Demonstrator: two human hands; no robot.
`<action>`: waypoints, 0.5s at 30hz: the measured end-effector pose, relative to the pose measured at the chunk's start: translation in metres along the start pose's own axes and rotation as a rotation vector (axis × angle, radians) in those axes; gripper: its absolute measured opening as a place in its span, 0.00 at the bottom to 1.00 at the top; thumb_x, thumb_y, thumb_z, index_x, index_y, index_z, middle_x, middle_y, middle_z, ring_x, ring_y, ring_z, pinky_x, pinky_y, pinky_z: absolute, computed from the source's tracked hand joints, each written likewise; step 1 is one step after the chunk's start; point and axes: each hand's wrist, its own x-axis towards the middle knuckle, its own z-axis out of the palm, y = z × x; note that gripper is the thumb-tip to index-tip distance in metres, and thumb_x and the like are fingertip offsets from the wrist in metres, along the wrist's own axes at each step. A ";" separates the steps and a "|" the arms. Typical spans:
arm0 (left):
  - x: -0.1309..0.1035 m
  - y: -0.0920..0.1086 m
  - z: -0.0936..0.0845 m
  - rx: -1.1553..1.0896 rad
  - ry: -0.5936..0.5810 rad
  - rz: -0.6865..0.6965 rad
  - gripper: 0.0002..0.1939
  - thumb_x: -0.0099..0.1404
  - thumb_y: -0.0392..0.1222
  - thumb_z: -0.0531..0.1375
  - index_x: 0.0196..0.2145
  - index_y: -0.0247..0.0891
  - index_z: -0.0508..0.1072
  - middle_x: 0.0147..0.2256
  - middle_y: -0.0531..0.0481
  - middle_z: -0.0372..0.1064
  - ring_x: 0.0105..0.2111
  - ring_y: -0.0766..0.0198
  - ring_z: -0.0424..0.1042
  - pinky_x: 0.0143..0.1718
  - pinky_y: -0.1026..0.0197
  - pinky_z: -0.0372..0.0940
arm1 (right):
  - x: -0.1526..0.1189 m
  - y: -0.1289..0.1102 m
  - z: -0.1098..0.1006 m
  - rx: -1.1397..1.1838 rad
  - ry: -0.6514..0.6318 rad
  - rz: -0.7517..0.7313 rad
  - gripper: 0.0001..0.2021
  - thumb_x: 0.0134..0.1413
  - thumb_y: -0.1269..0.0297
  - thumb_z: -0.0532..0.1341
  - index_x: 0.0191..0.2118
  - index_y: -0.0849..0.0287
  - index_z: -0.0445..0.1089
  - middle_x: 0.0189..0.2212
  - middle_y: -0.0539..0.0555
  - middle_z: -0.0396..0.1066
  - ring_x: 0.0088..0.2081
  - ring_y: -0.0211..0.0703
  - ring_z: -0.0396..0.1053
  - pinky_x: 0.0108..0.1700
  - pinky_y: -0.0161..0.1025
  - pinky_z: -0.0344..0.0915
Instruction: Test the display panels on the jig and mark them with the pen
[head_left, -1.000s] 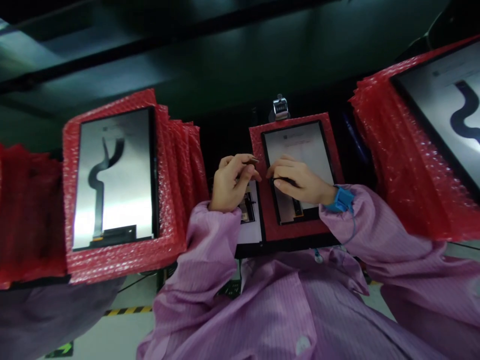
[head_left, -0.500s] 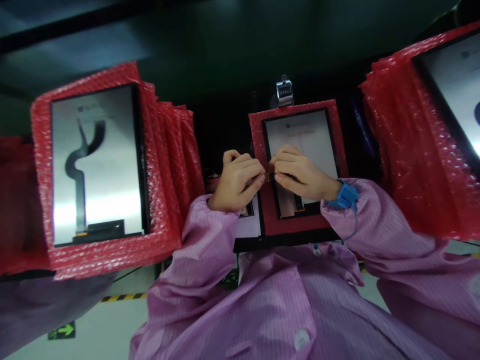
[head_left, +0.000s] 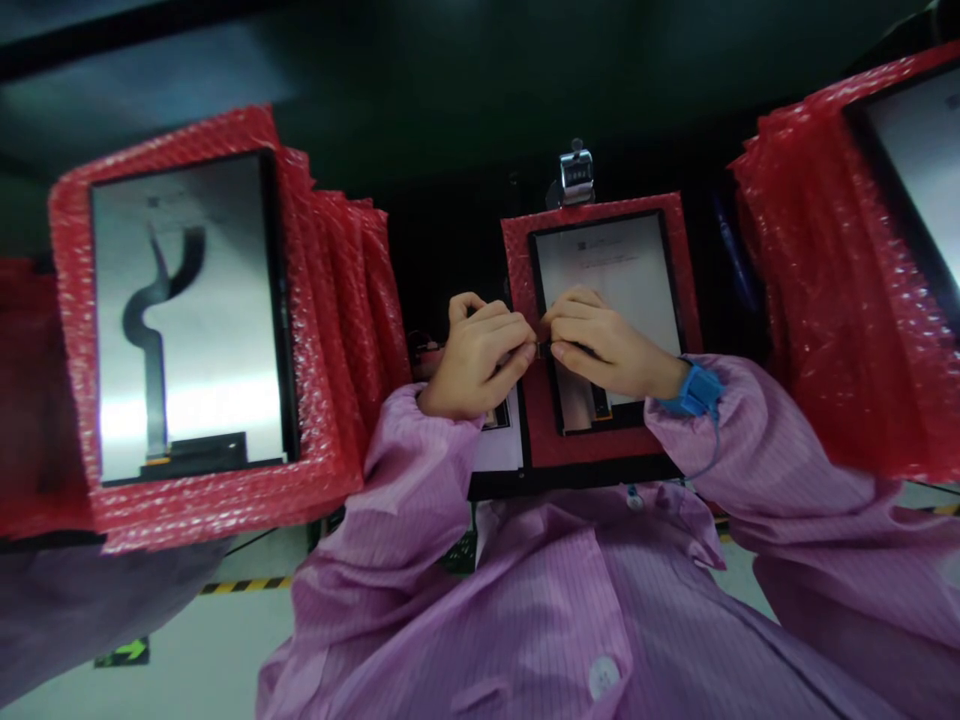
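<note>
Between my fingertips is a small connector (head_left: 541, 350), at the left edge of a display panel (head_left: 615, 262) that lies on a red pad (head_left: 517, 262). My left hand (head_left: 484, 355) pinches its left side. My right hand (head_left: 604, 340), with a blue wrist strap (head_left: 699, 388), is closed at its right side, over the panel. The ends of the fingers partly hide the connector. Below my right hand, a dark flex cable end (head_left: 602, 402) shows on the panel.
At the left, a silvery panel (head_left: 217, 350) with a dark cable rests on stacked red bubble bags (head_left: 322, 440). Another stack of red bags (head_left: 832, 300) with a panel (head_left: 919, 150) stands at the right. A metal counter (head_left: 576, 175) is behind the red pad, a blue pen-like object (head_left: 735, 250) right of it.
The view has shifted slightly, so the stacks and pad appear a little higher. Both hands keep nearly the same pinching pose at the connector.
</note>
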 end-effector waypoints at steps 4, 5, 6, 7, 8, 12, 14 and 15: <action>-0.001 0.000 0.001 0.036 0.027 0.015 0.12 0.70 0.40 0.50 0.29 0.39 0.66 0.27 0.53 0.69 0.32 0.60 0.65 0.45 0.48 0.51 | 0.000 -0.001 0.000 0.025 -0.007 0.021 0.12 0.70 0.64 0.49 0.33 0.58 0.62 0.41 0.55 0.70 0.46 0.47 0.62 0.52 0.50 0.58; -0.001 0.000 0.001 0.051 0.026 0.016 0.12 0.70 0.40 0.50 0.29 0.39 0.66 0.27 0.53 0.69 0.31 0.60 0.65 0.45 0.48 0.51 | 0.000 -0.002 0.000 0.026 -0.011 0.027 0.12 0.70 0.64 0.50 0.33 0.58 0.62 0.41 0.55 0.70 0.47 0.47 0.62 0.52 0.50 0.58; -0.001 0.000 0.001 0.064 0.024 0.014 0.11 0.70 0.39 0.50 0.29 0.39 0.66 0.27 0.53 0.69 0.31 0.60 0.65 0.46 0.48 0.51 | 0.000 -0.002 0.000 0.027 -0.014 0.032 0.12 0.71 0.64 0.50 0.34 0.58 0.63 0.42 0.55 0.70 0.47 0.47 0.61 0.52 0.50 0.58; -0.002 0.000 0.001 0.074 0.022 0.012 0.11 0.70 0.39 0.50 0.29 0.39 0.66 0.27 0.53 0.69 0.31 0.60 0.65 0.46 0.48 0.51 | 0.000 -0.002 0.000 0.027 -0.020 0.036 0.12 0.71 0.63 0.50 0.34 0.58 0.63 0.42 0.55 0.70 0.48 0.48 0.61 0.53 0.50 0.58; -0.002 0.000 0.001 0.077 0.021 0.013 0.11 0.69 0.39 0.50 0.29 0.39 0.66 0.26 0.53 0.69 0.31 0.60 0.65 0.45 0.48 0.51 | -0.001 -0.002 -0.001 0.028 -0.029 0.042 0.12 0.71 0.63 0.49 0.34 0.58 0.63 0.43 0.55 0.70 0.48 0.48 0.61 0.53 0.50 0.58; -0.002 -0.001 0.000 0.061 0.010 0.034 0.12 0.70 0.40 0.50 0.29 0.39 0.67 0.26 0.53 0.69 0.31 0.60 0.66 0.45 0.48 0.51 | -0.001 -0.002 -0.002 0.036 -0.065 0.052 0.14 0.72 0.61 0.49 0.35 0.58 0.64 0.46 0.56 0.69 0.50 0.49 0.60 0.55 0.51 0.57; -0.002 -0.001 -0.001 0.059 -0.014 0.022 0.13 0.71 0.41 0.50 0.29 0.39 0.67 0.26 0.54 0.69 0.31 0.60 0.66 0.46 0.48 0.51 | -0.001 -0.002 -0.003 0.044 -0.070 0.048 0.14 0.72 0.60 0.49 0.35 0.58 0.64 0.46 0.57 0.69 0.51 0.49 0.59 0.56 0.51 0.56; -0.002 -0.001 -0.002 0.056 -0.026 0.012 0.14 0.71 0.42 0.50 0.28 0.39 0.67 0.26 0.54 0.69 0.31 0.60 0.66 0.46 0.47 0.51 | -0.001 -0.002 -0.003 0.048 -0.071 0.048 0.14 0.72 0.61 0.49 0.34 0.58 0.64 0.46 0.57 0.69 0.51 0.49 0.59 0.56 0.51 0.56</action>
